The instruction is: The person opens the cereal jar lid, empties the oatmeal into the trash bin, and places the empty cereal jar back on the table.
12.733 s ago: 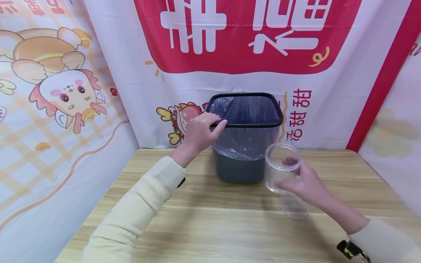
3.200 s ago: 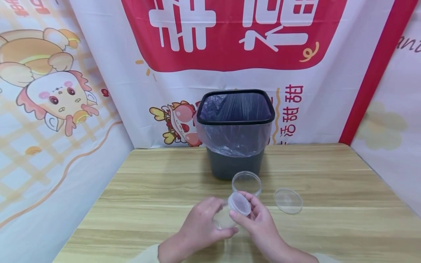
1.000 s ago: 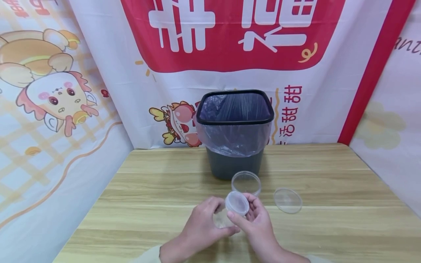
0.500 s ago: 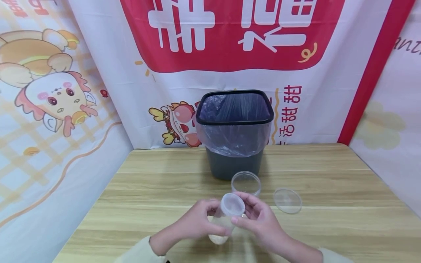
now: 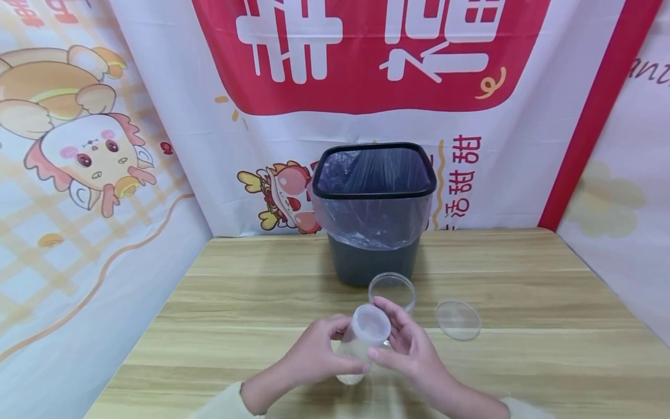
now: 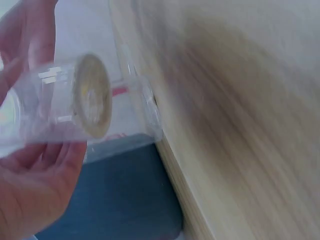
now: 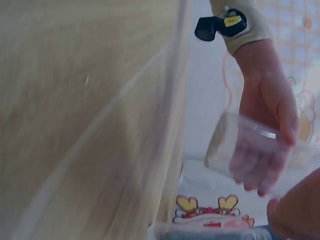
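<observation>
My left hand (image 5: 316,352) grips the side of a clear plastic jar (image 6: 60,100) with a translucent white lid (image 5: 371,324). The jar is held above the table, its top tilted away from me. Pale, grainy matter covers its bottom, as both wrist views show. Curled round the upper part from the other side is my right hand (image 5: 413,355), its thumb by the lid's near edge. Just behind the hands stands a wider clear jar (image 5: 392,283) without a lid, partly hidden by my right fingers. A clear round lid (image 5: 458,320) lies to its right.
A dark grey bin (image 5: 374,265) with a black rim and a clear liner stands at the back middle of the wooden table (image 5: 251,291). Printed cloth (image 5: 398,125) hangs right behind it and along both sides.
Earlier my right hand held the wide jar beside the bin; that jar now stands before it. Over the last second, the held jar has turned more upright and shifted slightly left.
</observation>
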`<state>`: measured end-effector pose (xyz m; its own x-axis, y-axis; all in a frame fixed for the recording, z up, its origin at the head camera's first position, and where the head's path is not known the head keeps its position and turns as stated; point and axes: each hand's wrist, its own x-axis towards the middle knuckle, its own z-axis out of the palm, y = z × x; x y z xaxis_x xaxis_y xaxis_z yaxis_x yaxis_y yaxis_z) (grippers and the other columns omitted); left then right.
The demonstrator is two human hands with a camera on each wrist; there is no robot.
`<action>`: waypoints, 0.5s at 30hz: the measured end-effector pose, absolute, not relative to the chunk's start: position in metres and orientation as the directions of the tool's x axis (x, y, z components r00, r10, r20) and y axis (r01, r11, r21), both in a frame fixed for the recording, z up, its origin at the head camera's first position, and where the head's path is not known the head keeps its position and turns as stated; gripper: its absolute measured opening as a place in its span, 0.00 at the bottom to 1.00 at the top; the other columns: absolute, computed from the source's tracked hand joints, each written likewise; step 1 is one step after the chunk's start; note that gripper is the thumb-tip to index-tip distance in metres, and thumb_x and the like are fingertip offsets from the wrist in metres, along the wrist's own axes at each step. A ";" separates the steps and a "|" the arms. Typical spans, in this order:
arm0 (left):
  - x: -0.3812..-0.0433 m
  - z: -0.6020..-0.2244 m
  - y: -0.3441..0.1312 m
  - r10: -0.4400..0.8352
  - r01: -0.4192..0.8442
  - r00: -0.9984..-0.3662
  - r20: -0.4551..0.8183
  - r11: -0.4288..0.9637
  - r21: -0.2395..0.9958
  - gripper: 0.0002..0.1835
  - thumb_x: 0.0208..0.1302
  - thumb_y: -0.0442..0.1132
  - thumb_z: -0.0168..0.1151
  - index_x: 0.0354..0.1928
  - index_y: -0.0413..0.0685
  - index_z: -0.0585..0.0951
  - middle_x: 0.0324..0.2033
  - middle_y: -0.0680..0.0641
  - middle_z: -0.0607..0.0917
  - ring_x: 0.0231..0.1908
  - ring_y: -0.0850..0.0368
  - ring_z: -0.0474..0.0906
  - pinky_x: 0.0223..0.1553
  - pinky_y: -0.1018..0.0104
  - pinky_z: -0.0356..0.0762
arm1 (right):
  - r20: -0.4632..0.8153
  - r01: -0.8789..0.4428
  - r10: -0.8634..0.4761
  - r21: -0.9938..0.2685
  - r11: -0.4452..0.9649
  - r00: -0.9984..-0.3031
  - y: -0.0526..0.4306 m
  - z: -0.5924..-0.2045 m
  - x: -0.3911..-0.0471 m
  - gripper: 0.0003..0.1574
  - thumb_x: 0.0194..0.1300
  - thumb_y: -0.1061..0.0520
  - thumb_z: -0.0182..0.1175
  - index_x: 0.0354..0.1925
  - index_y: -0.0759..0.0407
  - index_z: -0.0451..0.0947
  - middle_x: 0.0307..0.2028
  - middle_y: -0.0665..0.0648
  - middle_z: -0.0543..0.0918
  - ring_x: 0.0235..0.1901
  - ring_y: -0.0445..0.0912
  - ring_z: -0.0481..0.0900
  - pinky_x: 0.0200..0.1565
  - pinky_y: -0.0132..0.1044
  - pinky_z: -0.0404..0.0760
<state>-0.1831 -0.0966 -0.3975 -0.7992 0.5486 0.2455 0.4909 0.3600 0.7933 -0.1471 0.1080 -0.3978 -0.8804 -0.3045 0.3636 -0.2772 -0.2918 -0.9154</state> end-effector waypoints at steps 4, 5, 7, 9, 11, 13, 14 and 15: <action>-0.175 -0.401 -0.088 0.438 0.614 -0.785 0.439 0.453 0.646 0.27 0.40 0.52 0.81 0.43 0.52 0.81 0.33 0.60 0.79 0.35 0.64 0.76 0.39 0.70 0.78 | 0.272 -0.224 -0.125 -0.927 -0.300 -0.954 0.094 -0.393 -0.139 0.43 0.54 0.72 0.65 0.65 0.73 0.57 0.59 0.67 0.69 0.59 0.46 0.72 0.61 0.30 0.68; -0.174 -0.403 -0.086 0.420 0.638 -0.770 0.481 0.471 0.610 0.28 0.38 0.53 0.81 0.41 0.52 0.81 0.31 0.59 0.77 0.33 0.64 0.75 0.37 0.71 0.77 | 0.250 -0.212 -0.090 -0.928 -0.308 -0.964 0.091 -0.392 -0.137 0.42 0.53 0.72 0.65 0.64 0.72 0.58 0.58 0.66 0.70 0.57 0.46 0.73 0.59 0.30 0.69; -0.172 -0.405 -0.084 0.395 0.668 -0.742 0.542 0.502 0.549 0.29 0.37 0.55 0.81 0.40 0.51 0.80 0.30 0.59 0.76 0.31 0.64 0.72 0.33 0.73 0.75 | 0.210 -0.186 -0.041 -0.927 -0.326 -0.977 0.086 -0.391 -0.135 0.41 0.53 0.72 0.65 0.62 0.71 0.59 0.56 0.63 0.72 0.55 0.47 0.74 0.57 0.31 0.72; -0.171 -0.406 -0.082 0.384 0.688 -0.718 0.580 0.515 0.511 0.29 0.36 0.56 0.81 0.38 0.51 0.79 0.29 0.58 0.74 0.29 0.64 0.70 0.31 0.74 0.72 | 0.178 -0.165 -0.008 -0.929 -0.332 -0.984 0.082 -0.390 -0.133 0.40 0.53 0.71 0.66 0.61 0.71 0.59 0.54 0.62 0.72 0.53 0.47 0.75 0.55 0.31 0.73; -0.170 -0.409 -0.081 0.377 0.698 -0.705 0.601 0.523 0.489 0.29 0.36 0.57 0.81 0.37 0.52 0.77 0.28 0.58 0.72 0.29 0.64 0.69 0.30 0.75 0.70 | 0.150 -0.146 0.013 -0.933 -0.330 -0.989 0.079 -0.390 -0.132 0.39 0.53 0.71 0.66 0.60 0.70 0.59 0.53 0.60 0.73 0.51 0.47 0.75 0.54 0.32 0.74; -0.169 -0.410 -0.080 0.374 0.701 -0.698 0.611 0.529 0.478 0.28 0.36 0.56 0.81 0.35 0.52 0.76 0.27 0.59 0.70 0.28 0.65 0.67 0.29 0.76 0.69 | 0.127 -0.128 0.025 -0.937 -0.324 -0.992 0.077 -0.391 -0.132 0.39 0.53 0.70 0.67 0.60 0.70 0.60 0.52 0.59 0.74 0.50 0.47 0.75 0.53 0.32 0.74; -0.169 -0.411 -0.080 0.373 0.703 -0.695 0.614 0.531 0.473 0.28 0.36 0.56 0.81 0.34 0.53 0.75 0.27 0.59 0.70 0.28 0.65 0.66 0.29 0.76 0.68 | 0.119 -0.121 0.028 -0.940 -0.319 -0.993 0.077 -0.391 -0.132 0.38 0.53 0.70 0.67 0.59 0.70 0.60 0.52 0.59 0.74 0.50 0.47 0.75 0.52 0.32 0.75; -0.169 -0.412 -0.080 0.372 0.702 -0.696 0.615 0.533 0.472 0.28 0.35 0.56 0.82 0.33 0.53 0.75 0.27 0.59 0.69 0.28 0.65 0.66 0.28 0.76 0.68 | 0.111 -0.114 0.025 -0.942 -0.316 -0.993 0.077 -0.391 -0.132 0.38 0.53 0.70 0.67 0.59 0.70 0.60 0.52 0.60 0.74 0.50 0.47 0.75 0.52 0.32 0.75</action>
<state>-0.1691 -0.0802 -0.4119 -0.6957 0.3719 0.6146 0.7021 0.5328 0.4723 -0.1325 0.0766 -0.3913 -0.9934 0.0254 0.1115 -0.1138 -0.3157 -0.9420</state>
